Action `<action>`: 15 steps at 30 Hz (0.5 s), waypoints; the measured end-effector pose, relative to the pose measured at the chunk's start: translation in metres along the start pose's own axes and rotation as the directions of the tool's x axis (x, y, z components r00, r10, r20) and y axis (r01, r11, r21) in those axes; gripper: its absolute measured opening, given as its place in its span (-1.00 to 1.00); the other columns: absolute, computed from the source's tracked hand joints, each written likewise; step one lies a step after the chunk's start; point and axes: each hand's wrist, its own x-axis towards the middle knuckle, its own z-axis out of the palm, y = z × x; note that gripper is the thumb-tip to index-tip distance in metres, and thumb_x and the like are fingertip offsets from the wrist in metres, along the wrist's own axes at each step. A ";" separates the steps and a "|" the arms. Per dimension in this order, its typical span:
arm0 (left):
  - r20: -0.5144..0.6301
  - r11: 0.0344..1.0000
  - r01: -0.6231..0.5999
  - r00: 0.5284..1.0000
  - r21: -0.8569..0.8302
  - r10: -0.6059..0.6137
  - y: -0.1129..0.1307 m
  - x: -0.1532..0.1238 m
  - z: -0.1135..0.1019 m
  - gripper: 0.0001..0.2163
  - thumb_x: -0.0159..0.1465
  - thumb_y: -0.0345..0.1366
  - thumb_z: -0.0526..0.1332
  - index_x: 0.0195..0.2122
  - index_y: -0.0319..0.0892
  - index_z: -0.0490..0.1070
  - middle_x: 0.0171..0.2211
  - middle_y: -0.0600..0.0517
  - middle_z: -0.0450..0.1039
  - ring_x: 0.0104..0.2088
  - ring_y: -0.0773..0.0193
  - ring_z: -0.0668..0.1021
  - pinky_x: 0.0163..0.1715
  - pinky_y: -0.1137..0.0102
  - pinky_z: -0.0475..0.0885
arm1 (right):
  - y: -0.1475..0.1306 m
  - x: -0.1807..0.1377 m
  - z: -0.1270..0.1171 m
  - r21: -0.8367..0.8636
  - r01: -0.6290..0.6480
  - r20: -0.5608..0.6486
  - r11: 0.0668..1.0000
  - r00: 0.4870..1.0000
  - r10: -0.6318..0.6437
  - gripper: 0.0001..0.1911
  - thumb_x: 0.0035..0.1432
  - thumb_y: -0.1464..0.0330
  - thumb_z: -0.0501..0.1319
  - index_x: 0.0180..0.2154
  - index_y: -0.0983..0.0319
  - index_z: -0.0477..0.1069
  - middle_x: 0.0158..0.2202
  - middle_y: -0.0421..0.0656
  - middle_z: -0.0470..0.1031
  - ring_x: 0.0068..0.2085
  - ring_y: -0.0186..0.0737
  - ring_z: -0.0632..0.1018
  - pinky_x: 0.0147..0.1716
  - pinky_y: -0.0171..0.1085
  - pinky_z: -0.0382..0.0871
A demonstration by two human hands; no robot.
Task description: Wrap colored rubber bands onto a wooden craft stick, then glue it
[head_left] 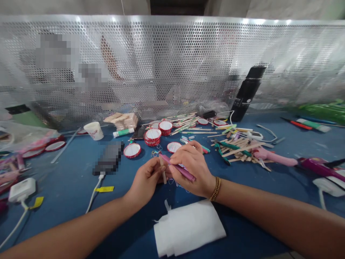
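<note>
Pinched upright between thumb and fingers of my left hand [143,182] is a narrow wooden craft stick [163,172]. My right hand [192,167] grips a pink marker [185,173], whose tip end meets or nearly meets the top of the stick; the exact contact is too small to tell. Small thin coloured loops lie on the blue table around the hands, partly hidden by the fingers. Just in front of my wrists rests a folded white cloth [190,228]. A red-rimmed round tin [132,150] sits a little beyond my left hand.
Several red tins [153,136] stand farther back. On the right, craft sticks [239,149] are heaped beside a pink glue gun [276,157]. A black bottle [246,95] leans against the perforated metal screen [178,54]. A phone [107,158] with a cable and a paper cup [94,131] are left.
</note>
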 end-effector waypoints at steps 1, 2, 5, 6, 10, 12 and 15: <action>-0.001 1.000 0.005 1.000 0.003 -0.005 0.000 0.000 0.000 -0.77 0.17 -0.13 0.37 -0.34 -0.18 0.46 -0.43 0.09 0.50 -0.45 0.34 0.53 -0.40 0.45 0.49 | 0.000 0.000 0.000 -0.003 -0.001 0.006 1.000 1.000 0.001 -0.91 0.13 0.42 0.21 -0.33 0.12 0.32 -0.38 -0.29 0.54 -0.24 -0.22 0.53 -0.01 -0.05 0.20; -0.005 1.000 0.014 1.000 0.003 -0.014 0.000 0.000 0.000 -0.77 0.17 -0.13 0.36 -0.32 -0.18 0.46 -0.40 0.08 0.51 -0.44 0.33 0.54 -0.37 0.44 0.50 | 0.001 0.000 0.000 -0.008 -0.005 0.009 1.000 1.000 0.005 -0.91 0.13 0.42 0.21 -0.33 0.12 0.32 -0.38 -0.29 0.54 -0.23 -0.22 0.53 -0.01 -0.05 0.20; -0.012 0.999 0.048 0.999 -0.003 -0.048 -0.001 0.001 -0.001 -0.75 0.16 -0.12 0.37 -0.27 -0.17 0.44 -0.33 0.05 0.55 -0.38 0.28 0.58 -0.29 0.37 0.54 | 0.002 0.001 -0.001 -0.021 -0.021 0.007 1.000 1.000 0.021 -0.92 0.13 0.43 0.20 -0.33 0.13 0.33 -0.38 -0.28 0.54 -0.24 -0.21 0.52 -0.02 -0.05 0.20; -0.012 0.999 0.051 0.999 -0.007 -0.051 -0.002 0.002 -0.002 -0.75 0.16 -0.12 0.37 -0.28 -0.17 0.43 -0.32 0.04 0.56 -0.37 0.28 0.59 -0.28 0.36 0.54 | 0.002 0.002 -0.001 -0.022 -0.024 0.002 0.999 1.000 0.025 -0.92 0.13 0.43 0.20 -0.33 0.13 0.33 -0.37 -0.27 0.54 -0.24 -0.22 0.52 -0.03 -0.05 0.20; -0.004 0.999 0.025 1.000 -0.022 -0.025 -0.001 0.001 0.000 -0.74 0.14 -0.12 0.39 -0.35 -0.18 0.42 -0.38 0.08 0.53 -0.41 0.33 0.56 -0.32 0.44 0.53 | 0.001 0.002 -0.001 -0.008 0.002 -0.013 1.000 1.000 -0.002 -0.91 0.12 0.43 0.21 -0.33 0.13 0.33 -0.37 -0.28 0.55 -0.24 -0.22 0.53 -0.05 -0.06 0.21; -0.006 1.000 0.015 1.000 -0.022 -0.015 0.000 0.000 0.001 -0.74 0.14 -0.12 0.39 -0.34 -0.19 0.45 -0.40 0.09 0.53 -0.44 0.36 0.55 -0.38 0.48 0.51 | 0.001 0.002 -0.001 -0.001 0.011 -0.005 1.000 1.000 -0.011 -0.91 0.12 0.43 0.22 -0.32 0.13 0.33 -0.37 -0.29 0.55 -0.23 -0.21 0.53 -0.03 -0.06 0.20; -0.009 1.000 0.022 1.000 -0.013 -0.022 0.001 0.000 0.001 -0.75 0.14 -0.13 0.39 -0.31 -0.19 0.45 -0.35 0.06 0.56 -0.44 0.35 0.56 -0.39 0.47 0.51 | 0.002 0.001 0.000 0.003 -0.004 0.011 1.000 1.000 0.004 -0.91 0.13 0.42 0.22 -0.32 0.13 0.33 -0.36 -0.28 0.55 -0.21 -0.20 0.53 -0.01 -0.04 0.19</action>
